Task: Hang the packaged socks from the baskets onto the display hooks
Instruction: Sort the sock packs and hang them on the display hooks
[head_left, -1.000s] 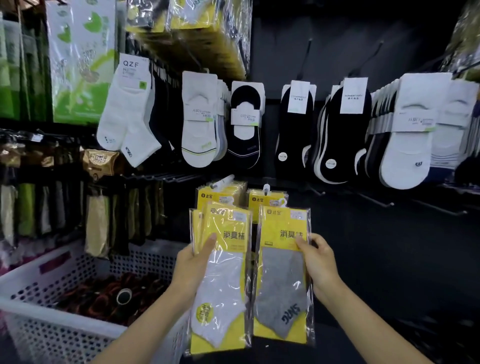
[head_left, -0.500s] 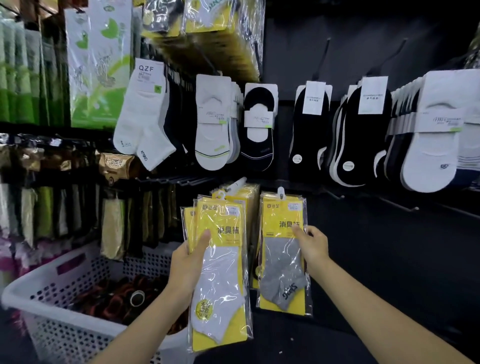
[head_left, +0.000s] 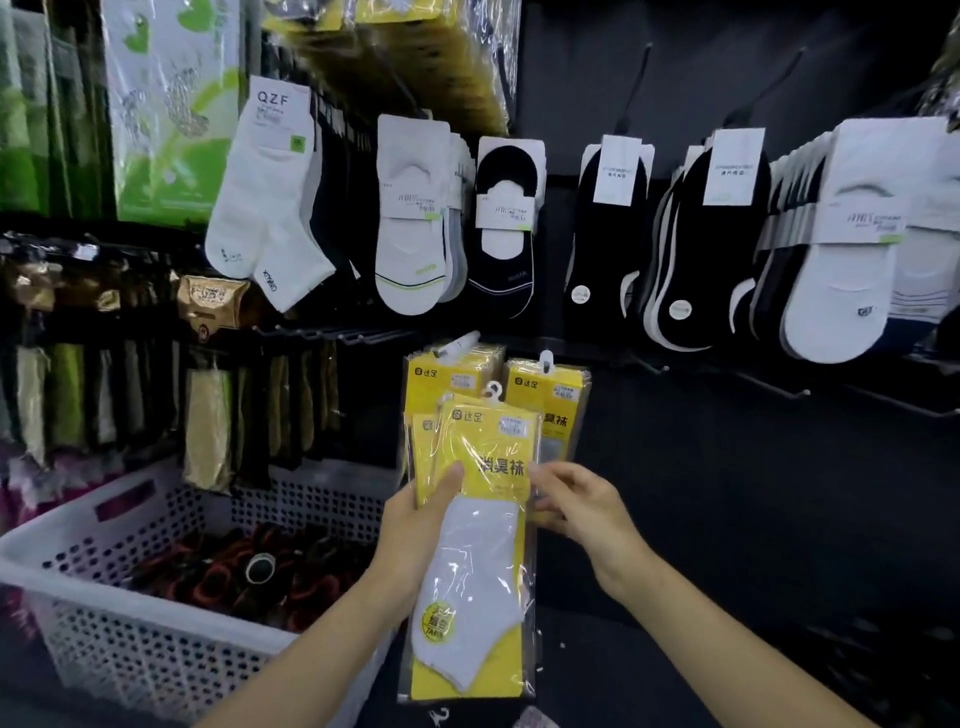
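Observation:
My left hand (head_left: 415, 525) grips a small stack of yellow sock packs (head_left: 483, 545); the front one shows a white sock and has a white hanger tab on top. At the front pack's right edge, my right hand (head_left: 576, 501) pinches it between thumb and fingers. Just behind hang two rows of the same yellow packs on display hooks: a left row (head_left: 452, 376) and a right row (head_left: 550, 395), whose front pack holds a grey sock. The held stack partly hides both rows.
A white perforated basket (head_left: 104, 613) stands at lower left with dark red and black items inside. White and black socks on cards (head_left: 410, 223) hang in rows above. Bare hooks (head_left: 779, 387) stick out from the dark panel on the right.
My right hand has let go of the grey sock pack, which now hangs on the right hook, and moved back to the white sock pack in my left hand.

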